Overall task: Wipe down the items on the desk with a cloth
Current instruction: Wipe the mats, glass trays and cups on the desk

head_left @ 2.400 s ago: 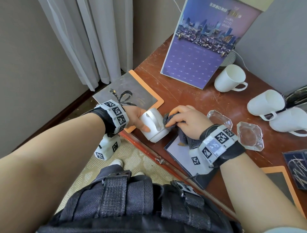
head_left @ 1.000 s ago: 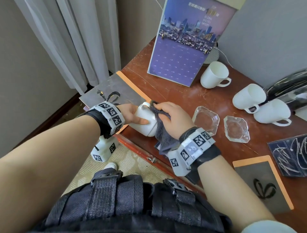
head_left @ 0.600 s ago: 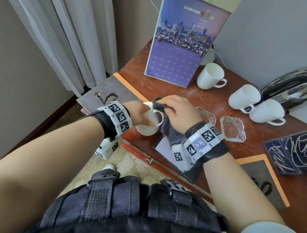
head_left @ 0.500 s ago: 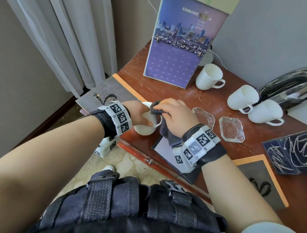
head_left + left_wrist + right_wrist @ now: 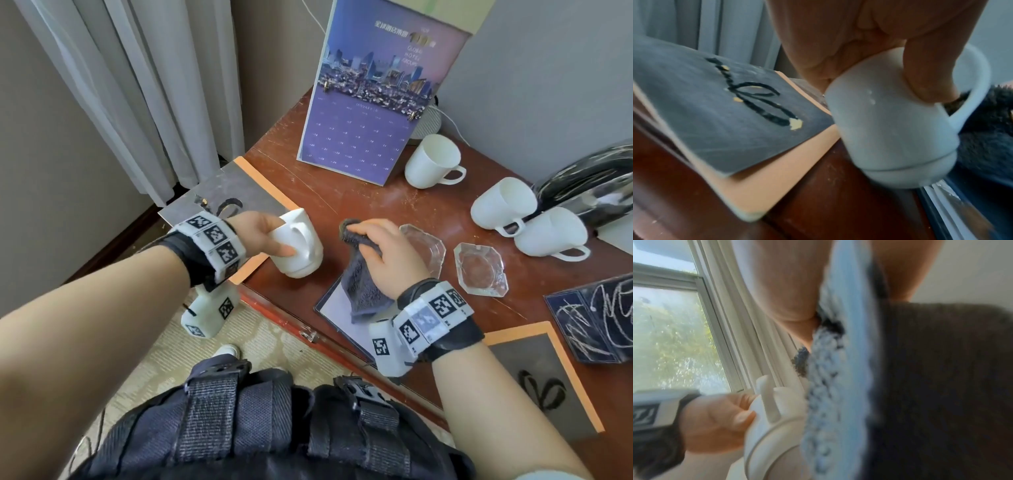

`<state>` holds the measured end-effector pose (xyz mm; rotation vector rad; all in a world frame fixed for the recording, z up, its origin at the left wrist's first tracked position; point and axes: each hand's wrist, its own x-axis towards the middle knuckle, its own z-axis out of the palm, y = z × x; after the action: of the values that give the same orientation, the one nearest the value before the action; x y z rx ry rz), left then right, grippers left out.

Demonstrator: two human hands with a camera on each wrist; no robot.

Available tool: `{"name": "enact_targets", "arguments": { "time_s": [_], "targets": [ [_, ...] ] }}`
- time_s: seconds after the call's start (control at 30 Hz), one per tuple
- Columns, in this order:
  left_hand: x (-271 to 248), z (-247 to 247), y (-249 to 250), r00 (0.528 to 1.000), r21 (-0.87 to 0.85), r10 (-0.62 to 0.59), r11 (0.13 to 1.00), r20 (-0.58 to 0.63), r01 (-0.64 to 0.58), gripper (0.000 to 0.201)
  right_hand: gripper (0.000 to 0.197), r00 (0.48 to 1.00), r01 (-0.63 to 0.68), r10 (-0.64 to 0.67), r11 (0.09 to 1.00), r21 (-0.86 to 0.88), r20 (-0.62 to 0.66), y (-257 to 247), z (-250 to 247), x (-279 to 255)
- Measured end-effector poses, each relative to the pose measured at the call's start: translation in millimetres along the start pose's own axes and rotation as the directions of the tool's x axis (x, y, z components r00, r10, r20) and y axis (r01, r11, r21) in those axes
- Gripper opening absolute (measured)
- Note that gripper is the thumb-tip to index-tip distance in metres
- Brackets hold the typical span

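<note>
Mug (image 5: 298, 246), white, sits tilted in the left hand (image 5: 261, 233), fingers curled round its body, over the near edge of the surface (image 5: 376, 209) beside an orange-bordered mat (image 5: 253, 195). Right hand (image 5: 387, 253) pinches the grey cloth (image 5: 361, 284), apart from the mug. Glazed ceramic is slick; a loosened hold so near the edge could drop it to the floor. The dangling cloth might also drag the glass ashtray (image 5: 423, 245) beside that hand.
</note>
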<state>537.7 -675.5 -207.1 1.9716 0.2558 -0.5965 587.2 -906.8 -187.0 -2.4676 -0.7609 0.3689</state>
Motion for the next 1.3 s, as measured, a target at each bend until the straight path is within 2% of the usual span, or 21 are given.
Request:
{"name": "enact_targets", "arguments": {
  "time_s": [0.1,0.17,0.23,0.33,0.4,0.47,0.5,0.57,0.67,0.73,0.77,0.83,0.93,1.03,1.13,1.23,1.3],
  "targets": [
    [-10.1,-2.5,-1.2,0.989,-0.217,0.137,0.968,0.056,-0.122,0.020,0.038,0.989,0.126,-0.121,0.991,0.052,-0.088,-13.0,-1.3,7.2],
    [-13.8,-4.7,8.2,0.981,-0.244,0.177,0.958,0.081,-0.153,0.017,0.039,0.964,0.248,-0.246,0.969,0.008,-0.104,-26.0,-1.7,10.5],
    [-15.3,-8.4,21.1,0.973,-0.230,0.212,0.955,0.090,-0.187,0.035,0.040,0.941,0.306,-0.308,0.951,-0.042,-0.141,-31.6,-4.8,13.6],
    [-24.3,-13.0,40.7,0.946,-0.229,0.288,0.941,0.151,-0.250,0.034,0.034,0.975,0.177,-0.166,0.982,0.064,-0.151,-24.8,-16.2,23.6],
    [-28.3,-14.0,52.9,0.926,-0.263,0.343,0.918,0.158,-0.296,0.035,0.030,0.999,0.027,-0.026,0.998,0.051,-0.020,-20.3,-25.0,28.3],
    [-24.8,-18.3,58.7,0.906,-0.257,0.401,0.897,0.134,-0.359,0.029,0.024,0.988,-0.119,0.127,0.990,-0.080,0.092,-20.1,-28.9,27.2],
    [-21.1,-22.0,60.0,0.899,-0.233,0.421,0.892,0.120,-0.387,0.024,0.023,0.979,-0.168,0.180,0.979,-0.118,0.097,-20.1,-30.0,25.4],
    [-13.6,-30.9,62.7,0.906,-0.194,0.408,0.904,0.115,-0.382,0.018,0.027,0.973,-0.224,0.227,0.972,-0.067,0.047,-17.6,-33.5,20.7],
    [-0.1,-40.7,65.9,0.921,-0.020,0.374,0.927,0.106,-0.374,0.023,0.034,0.965,-0.254,0.255,0.967,0.033,-0.061,-13.0,-39.8,15.0],
    [7.7,-43.1,70.8,0.936,0.185,0.338,0.917,0.102,-0.352,0.009,0.036,0.951,-0.291,0.291,0.957,0.014,-0.102,-12.8,-44.0,8.4],
    [11.8,-43.5,73.9,0.943,0.298,0.316,0.894,0.108,-0.334,0.008,0.036,0.948,-0.301,0.298,0.954,-0.010,-0.108,-13.5,-45.3,4.5],
    [21.9,-42.5,81.2,0.953,0.477,0.271,0.825,0.135,-0.302,0.021,0.037,0.947,-0.308,0.302,0.950,-0.042,-0.113,-16.5,-47.2,-3.5],
    [32.6,-37.9,97.8,0.950,0.663,0.239,0.681,0.201,-0.312,0.034,0.037,0.919,-0.374,0.364,0.926,-0.047,-0.151,-21.0,-50.9,-16.6],
    [43.3,-27.1,113.2,0.946,0.772,0.230,0.549,0.229,-0.320,0.040,0.036,0.874,-0.442,0.427,0.897,-0.015,-0.232,-24.7,-57.8,-33.1],
    [57.7,-13.4,121.9,0.951,0.814,0.206,0.494,0.232,-0.306,0.045,0.036,0.840,-0.470,0.447,0.883,-0.001,-0.308,-24.9,-67.0,-51.9],
    [73.0,3.9,130.0,0.957,0.865,0.182,0.414,0.227,-0.284,0.049,0.038,0.815,-0.507,0.480,0.862,0.000,-0.325,-18.4,-75.8,-70.2],
    [83.5,17.3,140.0,0.967,0.873,0.163,0.419,0.197,-0.249,0.053,0.037,0.802,-0.522,0.494,0.853,0.008,-0.335,-9.7,-81.8,-80.3]
  ]
}}
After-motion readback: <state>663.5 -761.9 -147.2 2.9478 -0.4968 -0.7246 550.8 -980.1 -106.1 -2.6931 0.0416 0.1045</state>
